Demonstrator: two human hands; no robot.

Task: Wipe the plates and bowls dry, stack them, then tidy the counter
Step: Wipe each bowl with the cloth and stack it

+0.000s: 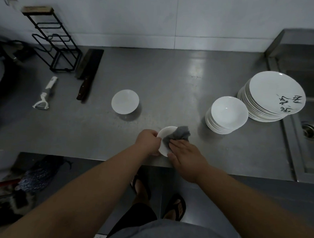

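My left hand grips the rim of a small white bowl, tilted on edge above the counter's front edge. My right hand presses a grey cloth into the bowl with straight fingers. A single white bowl stands upright on the steel counter to the left. To the right is a stack of white bowls, and beside it a taller stack of white plates whose top plate bears black writing.
A cleaver and a white peeler lie at the left, behind them a black wire rack. A sink with a drain opens at the right. A mop lies on the floor below left.
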